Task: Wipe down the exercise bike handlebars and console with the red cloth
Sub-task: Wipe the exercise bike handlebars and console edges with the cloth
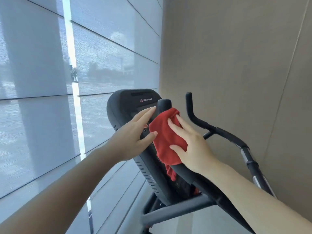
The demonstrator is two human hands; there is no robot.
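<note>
The black exercise bike console (128, 102) tilts toward me at centre. A red cloth (164, 141) lies spread over its face and drapes down over the near handlebar. My right hand (190, 146) presses flat on the cloth, fingers apart, thumb on its lower edge. My left hand (135, 132) rests flat on the console's left side, fingers extended, thumb touching the cloth's left edge. An upright handlebar tip (164, 104) rises just behind the cloth. The right handlebar (219, 130) curves away to the right. Most console buttons are hidden.
A large window with translucent blinds (50, 81) fills the left side, close behind the bike. A beige wall (236, 56) stands right of the handlebars. The bike's frame bar (177, 210) crosses below the console.
</note>
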